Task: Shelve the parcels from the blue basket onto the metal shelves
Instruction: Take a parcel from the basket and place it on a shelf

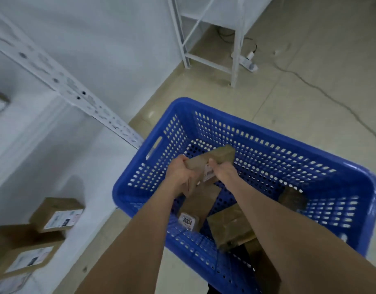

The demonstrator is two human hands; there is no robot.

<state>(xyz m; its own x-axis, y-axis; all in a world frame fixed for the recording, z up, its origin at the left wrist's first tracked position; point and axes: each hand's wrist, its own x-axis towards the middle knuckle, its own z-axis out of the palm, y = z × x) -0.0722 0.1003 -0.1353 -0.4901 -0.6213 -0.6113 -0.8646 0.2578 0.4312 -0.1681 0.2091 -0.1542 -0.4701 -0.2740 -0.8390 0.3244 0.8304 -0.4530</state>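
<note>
Fingers (182,160) of both our hands were curled tight round 1 brown parcel (222,154). Our left hand (179,174) held its near end. Our right hand (223,171) pinched it by the white label. The parcel was inside the blue basket (267,132), above another parcel marked 3004 (194,211). We thought it best to lift it straight up, keep it flat and clear the rim. Then we could turn left to the metal shelves (65,84), where other boxes (56,215) sat.

Left hand (179,171) and right hand (222,171) side by side, low and forward (both seemingly curled in a grip)
</note>
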